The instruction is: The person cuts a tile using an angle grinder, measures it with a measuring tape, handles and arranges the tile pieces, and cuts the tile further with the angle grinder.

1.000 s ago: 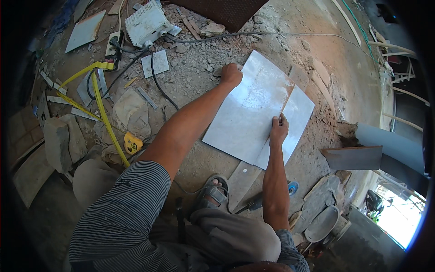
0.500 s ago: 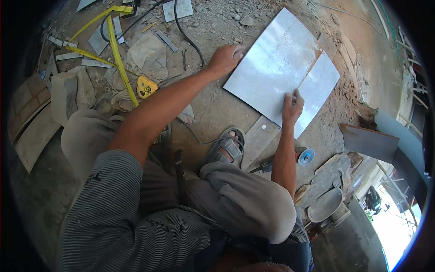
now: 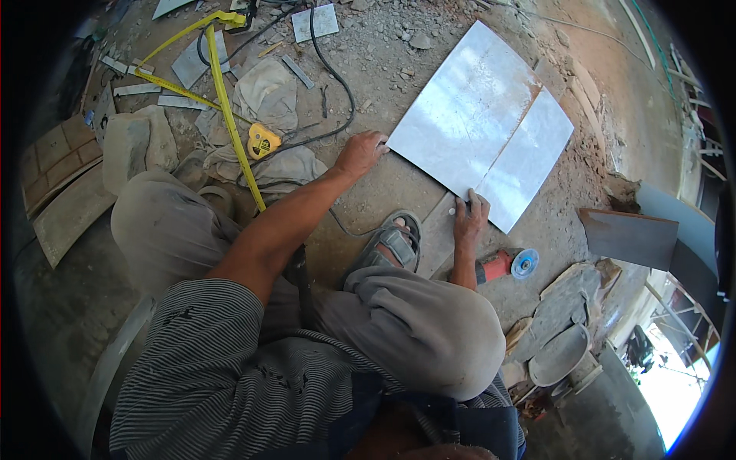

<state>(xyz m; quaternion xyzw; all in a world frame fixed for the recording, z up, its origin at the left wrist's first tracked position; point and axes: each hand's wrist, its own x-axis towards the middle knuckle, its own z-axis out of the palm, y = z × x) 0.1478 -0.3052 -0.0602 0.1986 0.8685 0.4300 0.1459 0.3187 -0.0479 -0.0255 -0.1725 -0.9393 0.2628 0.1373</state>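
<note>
A large light grey tile [image 3: 460,107] lies on the dusty ground ahead of me, with a brownish cut line running across it towards its near edge. My left hand [image 3: 363,154] is closed at the tile's left corner, its fingertips pinching that corner. At the near edge, where the line ends, my right hand [image 3: 470,218] grips with bent fingers and thumb; its underside is hidden. Just right of my right forearm lies a red angle grinder [image 3: 494,266] with a blue disc.
To the left lie a yellow tape measure [image 3: 263,141] with its blade pulled out, a black cable [image 3: 346,86], cloths [image 3: 264,92] and tile offcuts. Rubble covers the far ground. A dark tile piece [image 3: 629,239] leans at right, near a dusty basin [image 3: 560,355].
My left hand has drawn back from the tile's upper left edge to its left corner. My right hand has slid from the tile's face down to its near edge.
</note>
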